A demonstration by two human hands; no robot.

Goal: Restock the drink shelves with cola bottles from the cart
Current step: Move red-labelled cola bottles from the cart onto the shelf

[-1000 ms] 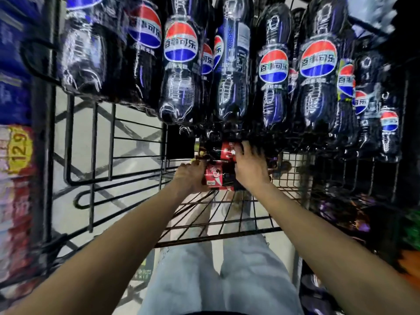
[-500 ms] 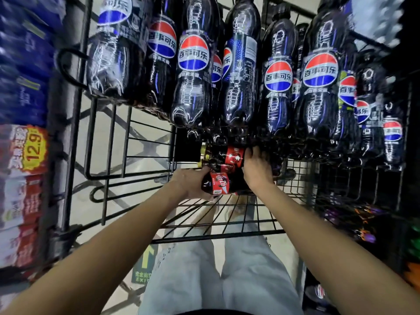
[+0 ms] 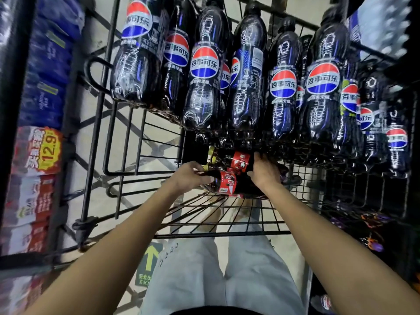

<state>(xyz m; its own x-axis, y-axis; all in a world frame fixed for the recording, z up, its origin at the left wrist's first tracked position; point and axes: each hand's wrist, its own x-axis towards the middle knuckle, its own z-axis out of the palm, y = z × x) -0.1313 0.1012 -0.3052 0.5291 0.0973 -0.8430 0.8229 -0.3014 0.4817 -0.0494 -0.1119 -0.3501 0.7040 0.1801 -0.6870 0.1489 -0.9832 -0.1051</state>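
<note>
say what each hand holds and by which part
The left hand grips the lower cola bottle by its neck; the right hand grips the upper cola bottle near its base.

Small cola bottles (image 3: 227, 184), two visible: dark liquid, red labels, yellow-gold caps. They lie on their sides, one above the other, at frame centre low in the black wire cart (image 3: 250, 233), caps pointing left, with the left hand (image 3: 191, 176) gripping the neck end and the right hand (image 3: 264, 171) curled round the base end. Large cola bottles (image 3: 203, 71), many: dark bodies, round red-white-blue labels, dark caps, packed upright in rows across the upper frame in the cart's basket, just above the small pair.
</note>
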